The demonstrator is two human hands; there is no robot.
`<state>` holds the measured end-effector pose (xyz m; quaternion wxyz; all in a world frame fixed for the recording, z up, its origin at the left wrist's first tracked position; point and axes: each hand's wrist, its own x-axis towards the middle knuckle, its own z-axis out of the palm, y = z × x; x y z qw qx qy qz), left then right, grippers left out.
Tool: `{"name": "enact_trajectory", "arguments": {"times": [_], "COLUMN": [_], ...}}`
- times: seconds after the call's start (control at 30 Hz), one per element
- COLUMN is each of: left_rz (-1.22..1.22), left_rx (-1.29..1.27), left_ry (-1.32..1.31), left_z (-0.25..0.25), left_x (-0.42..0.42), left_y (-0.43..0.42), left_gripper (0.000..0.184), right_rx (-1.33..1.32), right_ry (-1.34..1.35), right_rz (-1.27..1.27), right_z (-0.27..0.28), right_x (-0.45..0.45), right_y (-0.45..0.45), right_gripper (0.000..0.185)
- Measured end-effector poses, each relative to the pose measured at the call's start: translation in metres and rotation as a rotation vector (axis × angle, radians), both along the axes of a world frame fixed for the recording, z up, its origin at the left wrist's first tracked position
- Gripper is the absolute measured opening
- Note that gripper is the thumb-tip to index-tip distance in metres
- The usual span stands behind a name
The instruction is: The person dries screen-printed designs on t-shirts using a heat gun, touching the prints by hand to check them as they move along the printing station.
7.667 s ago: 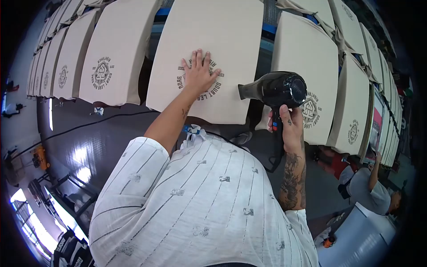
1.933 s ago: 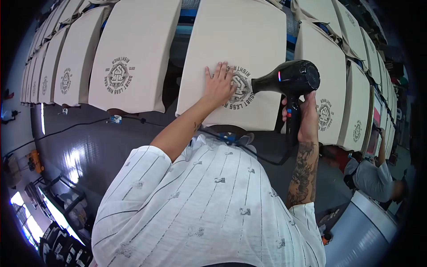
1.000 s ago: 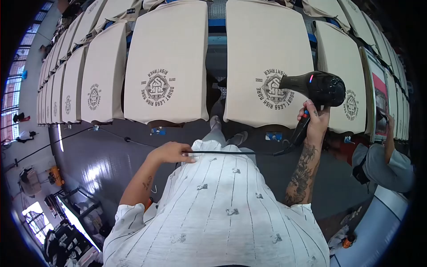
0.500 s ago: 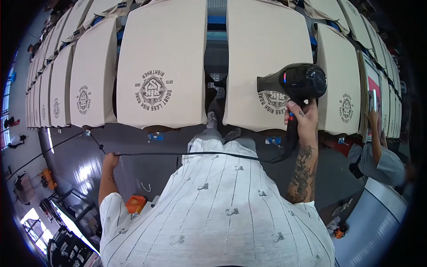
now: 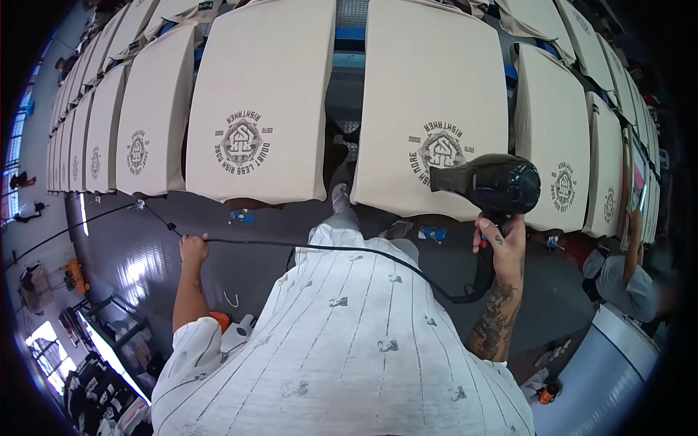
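My right hand (image 5: 503,243) grips the handle of a black hair dryer (image 5: 498,183), its nozzle pointing left over the lower part of a cream shirt (image 5: 429,80). The dryer covers part of that shirt's dark round print (image 5: 440,149). To the left, a second cream shirt (image 5: 258,73) lies flat with its whole print (image 5: 243,142) showing. My left hand (image 5: 194,248) is closed around the dryer's black power cord (image 5: 305,245), which runs across in front of my body. Beyond that hand, the cord continues up to the left.
More printed cream shirts on boards curve away on both sides, such as one on the left (image 5: 153,109). At the right, a co-worker in a grey shirt (image 5: 631,291) handles a screen frame (image 5: 638,174). A grey floor (image 5: 305,218) runs below the boards.
The hair dryer and my right hand have moved down, uncovering more of the print. My left hand has shifted slightly right and up. The co-worker's frame has moved farther along to the right.
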<state>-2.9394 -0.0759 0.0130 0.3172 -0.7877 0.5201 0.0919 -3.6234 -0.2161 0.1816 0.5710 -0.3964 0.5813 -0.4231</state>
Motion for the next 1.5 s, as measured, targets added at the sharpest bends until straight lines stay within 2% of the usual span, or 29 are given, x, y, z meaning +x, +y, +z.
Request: {"name": "enact_trajectory", "arguments": {"times": [0.1,0.23,0.33,0.4,0.53,0.57,0.67,0.73,0.77,0.9,1.0,1.1,1.13,1.17,1.23,1.3,1.5], "left_rz": [0.053,0.057,0.056,0.036,0.242,0.307,0.300,0.303,0.297,0.268,0.210,0.082,0.058,0.120,0.095,0.116,0.192], "left_rx": [-0.020,0.059,0.120,0.120,0.203,0.248,0.240,0.356,0.466,0.554,0.613,0.576,0.457,0.449,0.344,0.278,0.123], "left_ry": [0.018,0.052,0.055,0.055,-0.019,-0.069,-0.123,-0.149,-0.180,-0.113,-0.053,0.040,0.065,0.104,0.166,0.229,0.511], "left_z": [0.012,0.016,0.006,-0.005,-0.024,-0.027,-0.053,-0.036,-0.025,-0.009,-0.011,-0.083,-0.085,-0.081,-0.105,-0.112,-0.117], "left_x": [-0.015,-0.018,0.002,0.024,0.081,0.096,0.149,0.150,0.146,0.124,0.079,0.018,-0.030,-0.075,-0.142,-0.208,-0.378], "left_y": [-0.008,-0.036,-0.054,-0.063,-0.065,-0.058,-0.011,0.007,0.013,0.043,0.054,0.081,0.075,0.061,0.055,0.041,-0.018], "left_gripper": [0.053,0.050,0.048,0.047,0.052,0.055,0.052,0.053,0.054,0.054,0.053,0.050,0.049,0.044,0.046,0.047,0.046], "right_rx": [-0.024,-0.193,-0.176,-0.191,-0.149,-0.134,-0.107,-0.081,-0.077,-0.002,-0.012,-0.059,-0.087,-0.116,-0.100,-0.155,-0.068], "right_ry": [0.041,0.119,0.053,0.008,0.045,0.034,0.081,0.100,0.100,0.123,0.156,0.189,0.165,0.139,0.133,0.029,-0.193], "right_rz": [-0.137,-0.306,-0.434,-0.350,-0.130,-0.101,0.016,0.135,0.140,0.087,-0.012,-0.061,-0.084,-0.104,-0.099,-0.013,0.272], "right_z": [-0.013,-0.029,-0.037,-0.042,-0.033,-0.030,-0.014,-0.007,-0.005,-0.001,-0.006,-0.025,-0.029,-0.033,-0.038,-0.041,-0.046], "right_x": [-0.028,-0.043,-0.032,-0.018,0.027,0.037,0.057,0.059,0.057,0.026,-0.005,-0.042,-0.050,-0.059,-0.066,-0.063,-0.036], "right_y": [0.005,-0.020,-0.050,-0.066,-0.087,-0.087,-0.073,-0.057,-0.047,-0.010,-0.007,-0.020,-0.031,-0.043,-0.064,-0.086,-0.096], "right_gripper": [0.040,0.039,0.043,0.041,0.042,0.043,0.043,0.042,0.042,0.042,0.040,0.035,0.033,0.031,0.030,0.029,0.032]}}
